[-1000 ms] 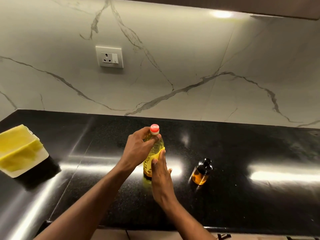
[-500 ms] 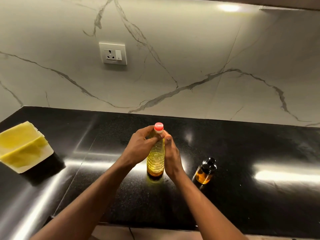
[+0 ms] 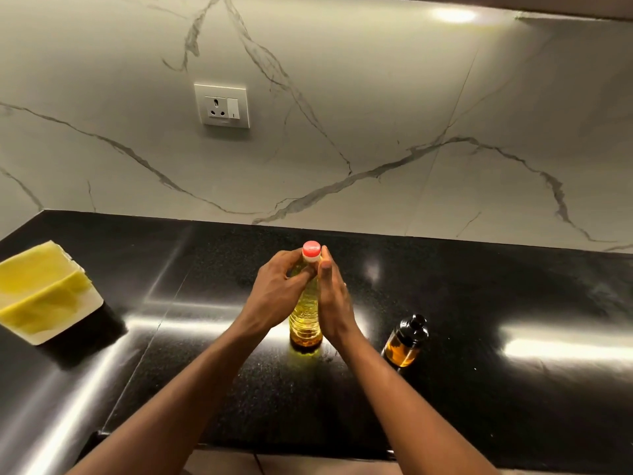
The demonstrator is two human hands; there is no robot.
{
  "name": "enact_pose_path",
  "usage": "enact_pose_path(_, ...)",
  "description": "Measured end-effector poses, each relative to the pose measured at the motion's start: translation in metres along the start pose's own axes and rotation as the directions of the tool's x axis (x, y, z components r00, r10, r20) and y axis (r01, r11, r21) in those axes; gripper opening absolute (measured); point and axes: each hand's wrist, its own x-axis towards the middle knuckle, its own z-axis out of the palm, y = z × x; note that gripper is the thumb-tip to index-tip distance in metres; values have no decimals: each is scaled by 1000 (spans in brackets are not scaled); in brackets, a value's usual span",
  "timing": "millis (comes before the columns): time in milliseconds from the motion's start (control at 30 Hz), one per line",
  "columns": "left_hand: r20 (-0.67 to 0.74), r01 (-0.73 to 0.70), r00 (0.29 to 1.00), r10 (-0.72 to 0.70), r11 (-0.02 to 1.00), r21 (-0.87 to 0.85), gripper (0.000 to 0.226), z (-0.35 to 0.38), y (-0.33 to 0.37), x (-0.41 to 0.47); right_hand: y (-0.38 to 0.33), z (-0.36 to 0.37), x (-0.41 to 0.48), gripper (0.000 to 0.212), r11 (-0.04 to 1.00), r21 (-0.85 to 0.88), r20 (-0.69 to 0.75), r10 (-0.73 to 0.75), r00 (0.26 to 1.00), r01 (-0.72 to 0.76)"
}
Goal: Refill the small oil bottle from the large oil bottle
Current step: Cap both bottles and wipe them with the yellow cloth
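I've got large oil bottle [image 3: 306, 313] upright mid-countertop [image 3: 479, 389], btwn both hands: left hand [image 3: 277, 296] curled round its neck, right hand [image 3: 334, 299] flat alongside, fingers straight, by cap [image 3: 311, 250]. Small oil bottle [image 3: 406, 341] stands nearer right hand.

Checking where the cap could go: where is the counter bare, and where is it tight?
Bare counter lies between the tub and the large bottle, right of the small bottle, and behind both bottles up to the wall. It is tight between the two bottles, where the right hand and forearm pass. The left hand grips the large bottle's neck.
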Motion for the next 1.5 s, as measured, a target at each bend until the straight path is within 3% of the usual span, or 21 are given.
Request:
enact_pose_path(133,3,31,1000,-31,999,-30,15,3,-1,0,25,13,-29,124,998,-9,16,60,998,-60)
enact_pose_path(233,19,25,1000,-24,999,-25,14,2,0,2,21,18,-37,119,1000,1,19,20,1000,-20)
enact_pose_path(400,97,38,995,-35,999,-38,22,-7,-3,6,-2,-1,5,113,998,-17,10,-68,998,68)
enact_pose_path(533,124,2,992,6,998,-63,19,-9,1,8,-4,-23,16,114,999,19,68,-35,997,34)
enact_pose_path(633,60,12,998,-12,1000,-2,33,-8,-5,7,5,-16,-5,100,997,62,16,-44,999,43)
enact_pose_path(833,16,-2,1000,2,1000,23,16,-6,-4,4,-1,7,-38,100,995,-30,69,-90,994,92)
enact_pose_path(1033,57,-21,998,22,1000,-19,14,-10,-2,2,-17,-7,10,134,993,-111,88,-29,996,39)
enact_pose_path(1267,58,46,997,-44,999,-28,16,-11,-7,4,-4,12,-46,107,995,-81,88,-45,995,52)
enact_pose_path(1400,137,24,990,-20,999,-30,21,-15,-4,6,-7,-3,-11,110,999,29,59,13,998,-15)
enact_pose_path(1500,156,7,988,1,999,-54,20,-11,1,5,5,-10,21,100,990,114,108,65,992,-77)
